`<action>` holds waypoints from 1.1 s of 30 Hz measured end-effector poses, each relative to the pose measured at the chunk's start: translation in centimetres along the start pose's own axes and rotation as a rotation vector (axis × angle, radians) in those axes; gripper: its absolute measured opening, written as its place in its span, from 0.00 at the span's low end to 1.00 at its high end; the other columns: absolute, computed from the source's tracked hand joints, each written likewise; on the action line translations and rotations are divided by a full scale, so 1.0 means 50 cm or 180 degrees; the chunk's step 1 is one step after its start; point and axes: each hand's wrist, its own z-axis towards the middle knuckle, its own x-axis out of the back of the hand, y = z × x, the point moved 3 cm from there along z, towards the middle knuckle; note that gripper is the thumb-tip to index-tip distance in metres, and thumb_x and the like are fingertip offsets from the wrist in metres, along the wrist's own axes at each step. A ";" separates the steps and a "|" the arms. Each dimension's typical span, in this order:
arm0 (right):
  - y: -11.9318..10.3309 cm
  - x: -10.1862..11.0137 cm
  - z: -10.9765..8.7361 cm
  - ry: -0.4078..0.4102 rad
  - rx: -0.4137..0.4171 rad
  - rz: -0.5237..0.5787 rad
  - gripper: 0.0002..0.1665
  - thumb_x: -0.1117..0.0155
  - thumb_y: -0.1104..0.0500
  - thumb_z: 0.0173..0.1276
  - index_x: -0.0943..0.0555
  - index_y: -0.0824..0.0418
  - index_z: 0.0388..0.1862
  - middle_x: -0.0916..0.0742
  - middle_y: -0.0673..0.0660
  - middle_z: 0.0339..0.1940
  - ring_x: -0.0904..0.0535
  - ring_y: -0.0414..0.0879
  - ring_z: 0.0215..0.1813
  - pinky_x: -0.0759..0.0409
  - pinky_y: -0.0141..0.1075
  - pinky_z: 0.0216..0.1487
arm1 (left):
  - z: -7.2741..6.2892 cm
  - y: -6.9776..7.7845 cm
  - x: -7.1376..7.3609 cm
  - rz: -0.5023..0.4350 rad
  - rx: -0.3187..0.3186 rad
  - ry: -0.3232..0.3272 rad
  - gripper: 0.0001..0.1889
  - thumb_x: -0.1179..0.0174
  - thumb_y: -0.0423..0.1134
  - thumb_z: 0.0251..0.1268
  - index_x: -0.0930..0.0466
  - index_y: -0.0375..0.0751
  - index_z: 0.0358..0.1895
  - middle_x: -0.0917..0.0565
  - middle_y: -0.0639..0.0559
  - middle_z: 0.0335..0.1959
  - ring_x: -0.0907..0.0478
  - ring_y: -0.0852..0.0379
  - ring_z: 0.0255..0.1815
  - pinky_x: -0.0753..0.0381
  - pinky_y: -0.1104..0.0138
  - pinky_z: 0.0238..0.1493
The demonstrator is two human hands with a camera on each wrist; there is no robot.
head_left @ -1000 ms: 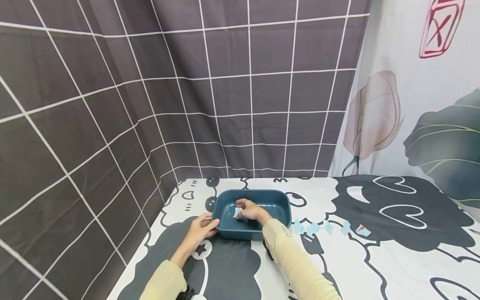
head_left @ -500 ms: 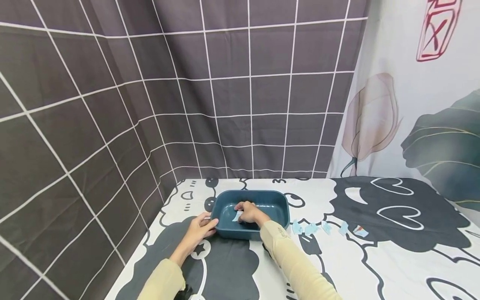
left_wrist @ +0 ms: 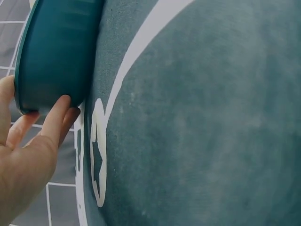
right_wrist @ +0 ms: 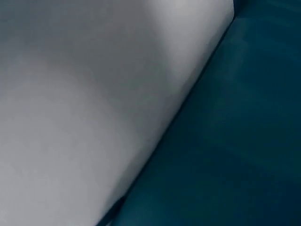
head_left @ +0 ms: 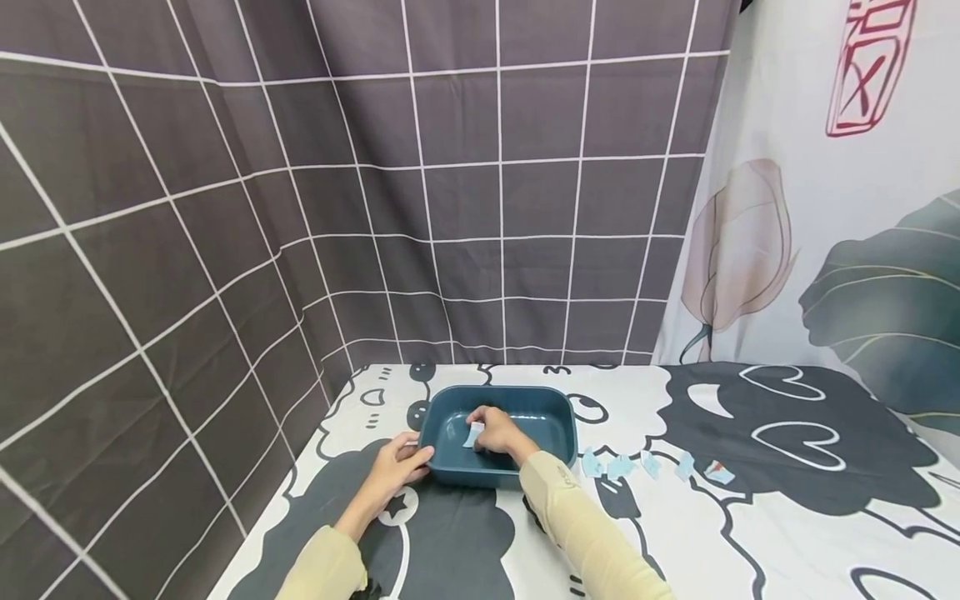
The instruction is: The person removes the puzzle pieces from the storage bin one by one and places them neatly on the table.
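Note:
A dark blue rectangular plastic basin (head_left: 551,425) stands on the patterned cloth. At its left end my left hand (head_left: 393,465) holds the corner. In the left wrist view the thumb lies at the basin's rim and other fingers (left_wrist: 59,113) touch the outside wall. My right hand (head_left: 497,432) reaches inside over the near side, its fingers pinching a small light blue scrap (head_left: 472,435) low in the basin, left of its middle. The right wrist view has only a pale blurred surface and the dark blue basin wall (right_wrist: 244,132); no fingers appear there.
Right of the basin lies a row of several light blue crumpled scraps (head_left: 619,467); the rightmost scrap (head_left: 718,472) carries a reddish mark. A black-and-white cartoon cloth (head_left: 465,542) covers the table. Dark gridded curtain (head_left: 540,275) hangs behind and on the left.
My right hand has shifted slightly within the basin, the light blue scrap still at its fingers. The left hand stays at the basin's corner. The head view has tilted up a little.

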 end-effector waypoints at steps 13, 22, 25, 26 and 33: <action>0.008 0.010 0.008 0.0111 -0.0239 0.0975 0.18 0.33 0.76 0.52 0.22 0.73 0.44 0.15 0.64 0.35 0.19 0.47 0.35 0.15 0.33 0.34 | 0.005 0.004 -0.002 0.0020 -0.0037 0.0066 0.20 0.40 0.36 0.68 0.28 0.27 0.57 0.19 0.27 0.54 0.16 0.42 0.53 0.13 0.55 0.53; 0.005 0.028 -0.004 0.0292 -0.0314 0.1482 0.17 0.34 0.74 0.56 0.24 0.77 0.45 0.15 0.69 0.42 0.15 0.51 0.41 0.10 0.41 0.46 | -0.006 -0.008 -0.006 -0.0017 0.0011 0.0152 0.19 0.40 0.34 0.68 0.27 0.27 0.57 0.19 0.28 0.53 0.16 0.43 0.52 0.13 0.55 0.54; -0.018 0.051 -0.026 0.0361 -0.0317 0.1497 0.16 0.37 0.73 0.58 0.24 0.78 0.45 0.15 0.67 0.40 0.16 0.47 0.39 0.10 0.39 0.46 | -0.003 -0.011 -0.007 -0.0037 0.0001 0.0150 0.20 0.41 0.35 0.68 0.27 0.27 0.58 0.20 0.27 0.54 0.16 0.43 0.52 0.13 0.55 0.54; -0.022 0.057 -0.030 0.0368 -0.0328 0.1514 0.15 0.37 0.73 0.59 0.24 0.77 0.45 0.15 0.65 0.40 0.16 0.45 0.38 0.10 0.38 0.46 | -0.001 -0.011 -0.007 -0.0034 -0.0001 0.0155 0.20 0.41 0.35 0.68 0.28 0.27 0.59 0.20 0.27 0.54 0.16 0.44 0.52 0.13 0.55 0.54; -0.022 0.106 -0.041 0.0312 -0.0292 0.1776 0.18 0.37 0.72 0.60 0.25 0.77 0.50 0.15 0.56 0.36 0.18 0.37 0.34 0.11 0.36 0.48 | -0.002 -0.008 -0.005 -0.0042 0.0017 0.0168 0.20 0.42 0.35 0.70 0.29 0.26 0.59 0.22 0.25 0.56 0.16 0.45 0.52 0.13 0.56 0.54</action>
